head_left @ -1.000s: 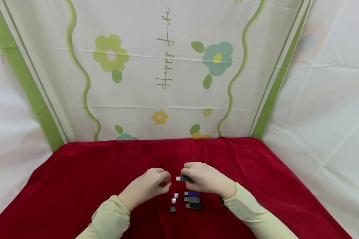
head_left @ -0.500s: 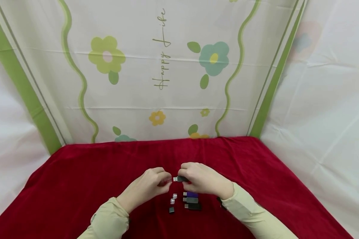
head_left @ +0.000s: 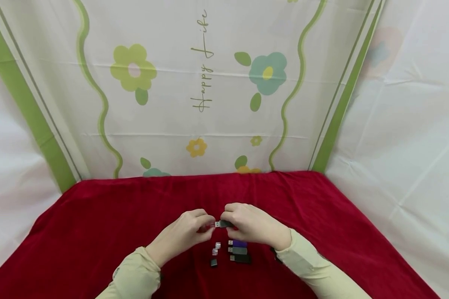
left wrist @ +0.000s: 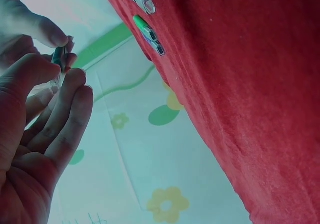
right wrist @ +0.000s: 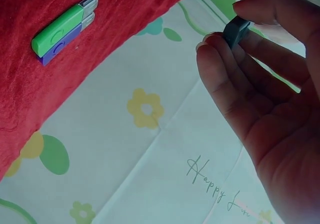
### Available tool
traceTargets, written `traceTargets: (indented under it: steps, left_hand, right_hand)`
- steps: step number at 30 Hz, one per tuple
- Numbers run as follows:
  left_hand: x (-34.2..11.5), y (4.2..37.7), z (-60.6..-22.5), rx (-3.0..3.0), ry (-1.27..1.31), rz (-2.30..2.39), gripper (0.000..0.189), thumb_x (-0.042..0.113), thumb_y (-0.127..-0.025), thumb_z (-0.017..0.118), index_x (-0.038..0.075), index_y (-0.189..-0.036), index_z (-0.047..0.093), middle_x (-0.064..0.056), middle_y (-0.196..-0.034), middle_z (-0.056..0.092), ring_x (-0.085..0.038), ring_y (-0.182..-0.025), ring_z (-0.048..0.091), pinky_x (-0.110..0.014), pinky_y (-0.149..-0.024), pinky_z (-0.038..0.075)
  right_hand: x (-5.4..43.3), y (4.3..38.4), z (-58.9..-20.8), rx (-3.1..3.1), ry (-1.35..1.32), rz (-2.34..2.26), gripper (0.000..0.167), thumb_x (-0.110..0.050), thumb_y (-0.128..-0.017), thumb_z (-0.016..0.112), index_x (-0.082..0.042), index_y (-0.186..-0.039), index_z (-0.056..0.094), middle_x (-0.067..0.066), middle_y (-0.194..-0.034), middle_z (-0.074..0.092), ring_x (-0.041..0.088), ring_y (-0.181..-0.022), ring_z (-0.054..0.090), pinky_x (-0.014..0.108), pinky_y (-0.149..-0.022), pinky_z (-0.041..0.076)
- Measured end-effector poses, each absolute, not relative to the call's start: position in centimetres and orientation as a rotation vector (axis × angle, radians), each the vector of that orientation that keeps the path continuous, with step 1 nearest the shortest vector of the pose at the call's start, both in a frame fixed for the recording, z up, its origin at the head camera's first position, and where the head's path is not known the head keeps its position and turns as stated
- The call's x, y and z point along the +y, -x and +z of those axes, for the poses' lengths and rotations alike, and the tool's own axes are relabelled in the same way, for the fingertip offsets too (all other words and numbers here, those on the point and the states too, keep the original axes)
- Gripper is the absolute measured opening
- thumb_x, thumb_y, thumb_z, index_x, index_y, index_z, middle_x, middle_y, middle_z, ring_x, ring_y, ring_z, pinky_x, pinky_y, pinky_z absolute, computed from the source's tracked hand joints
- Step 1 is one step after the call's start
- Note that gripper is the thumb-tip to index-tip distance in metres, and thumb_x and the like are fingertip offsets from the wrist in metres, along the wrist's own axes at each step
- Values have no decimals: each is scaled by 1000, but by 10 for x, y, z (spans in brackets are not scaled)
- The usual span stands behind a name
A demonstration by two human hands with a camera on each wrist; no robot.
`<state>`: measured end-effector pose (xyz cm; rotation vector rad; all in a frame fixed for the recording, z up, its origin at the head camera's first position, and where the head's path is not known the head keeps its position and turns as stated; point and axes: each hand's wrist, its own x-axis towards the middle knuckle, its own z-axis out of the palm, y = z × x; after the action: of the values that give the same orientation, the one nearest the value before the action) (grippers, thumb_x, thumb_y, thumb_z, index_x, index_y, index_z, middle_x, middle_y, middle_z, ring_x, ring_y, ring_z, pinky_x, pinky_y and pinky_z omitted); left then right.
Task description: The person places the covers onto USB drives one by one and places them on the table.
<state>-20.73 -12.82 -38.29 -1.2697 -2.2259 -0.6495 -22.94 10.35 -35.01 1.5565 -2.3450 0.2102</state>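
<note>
My right hand pinches a dark USB flash drive between thumb and fingers, its metal plug pointing left. My left hand pinches a small clear cap, mostly covered by the fingertips. The plug's tip meets the cap's mouth; how far in it sits cannot be told. In the right wrist view the drive shows as a dark body between thumb and fingers. Below the hands lie a purple drive, a grey drive and a black drive, plugs bare and facing left.
Left of the drives lie two clear caps and a dark cap. A green drive with a clear cap lies beside another purple one in the right wrist view. Red cloth covers the table; printed curtains stand behind and beside it.
The right hand has brought the flash drive leftward, closing the gap between its plug and the clear cap. The left hand has hardly moved. The head view has shifted slightly.
</note>
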Motion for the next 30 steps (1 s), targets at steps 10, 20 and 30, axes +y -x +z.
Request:
traceTargets:
  steps: [10,20,30]
  left_hand:
    - [-126,206,-379,-2209,1275,-666,18,1,-78,79,5,-94,70,1,-83,60,-5,-69,55,-7,-65,44]
    - [-126,206,-377,-2231,1211,-629,25,3,-77,83,4,-99,71,0,-88,62,-6,-72,55,-10,-67,47]
    - [-128,202,-376,-2248,1083,-485,25,17,-81,83,5,-101,73,0,-88,65,-6,-63,57,-16,-59,49]
  right_hand:
    - [103,229,-348,-2292,-1560,232,15,-2,-75,72,-12,-81,64,-7,-75,43,4,-65,38,12,-60,36]
    - [103,231,-349,-2230,-1540,197,21,5,-73,72,-8,-88,66,-3,-82,49,7,-73,45,13,-68,41]
    - [104,229,-345,-2228,-1539,213,19,4,-75,72,-7,-89,66,-2,-83,51,8,-73,47,12,-68,42]
